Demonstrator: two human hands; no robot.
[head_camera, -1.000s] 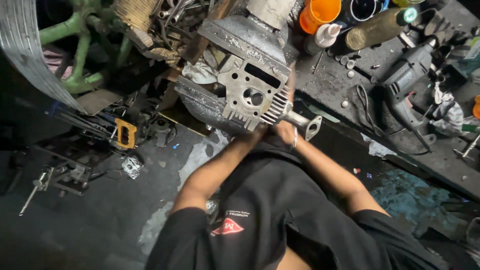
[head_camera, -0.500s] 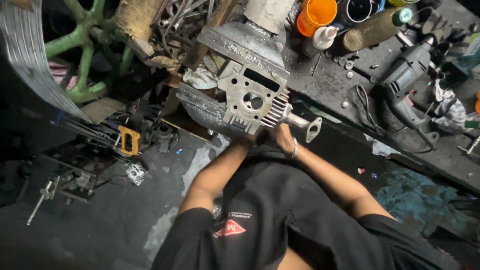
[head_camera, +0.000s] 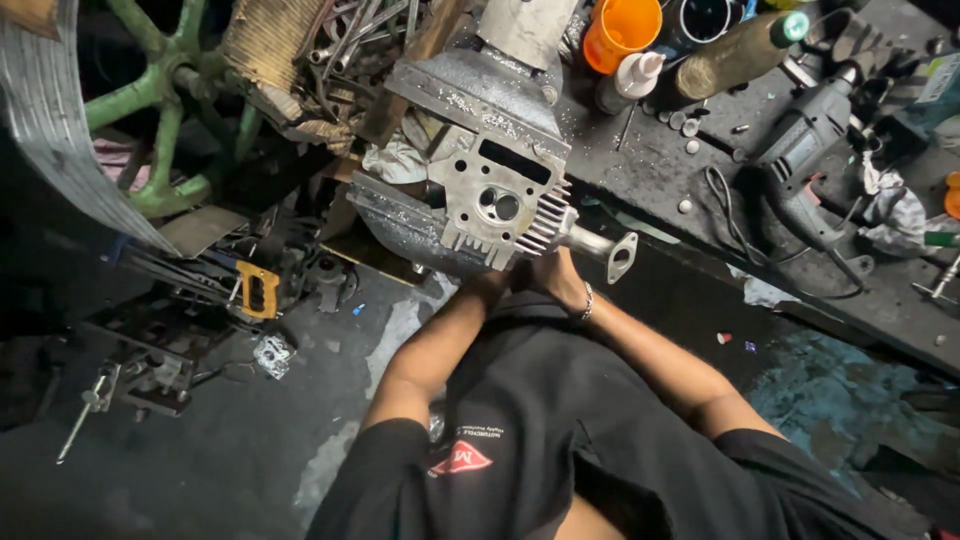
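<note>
A grey finned metal engine cylinder head (head_camera: 497, 203) with bolt holes and a side pipe flange (head_camera: 620, 255) rests against a larger grey engine casing (head_camera: 470, 100) at the edge of a workbench. Both my arms reach up to its lower edge. My left hand (head_camera: 493, 285) grips beneath the fins, its fingers mostly hidden under the part. My right hand (head_camera: 553, 272), with a bracelet on the wrist, holds the underside beside the flange pipe. My black shirt (head_camera: 560, 440) fills the bottom of the view.
The dirty bench (head_camera: 830, 290) at the right carries an electric drill (head_camera: 800, 150), an orange cup (head_camera: 622, 30), a white squeeze bottle (head_camera: 628, 80), a spray can (head_camera: 735, 52) and loose bolts. A green spoked wheel (head_camera: 165, 110) and spanners stand at the left. A yellow tool (head_camera: 258, 290) and scrap lie on the floor.
My hands stay on the cylinder head's underside. The view has shifted slightly; the part and my arms keep nearly the same pose.
</note>
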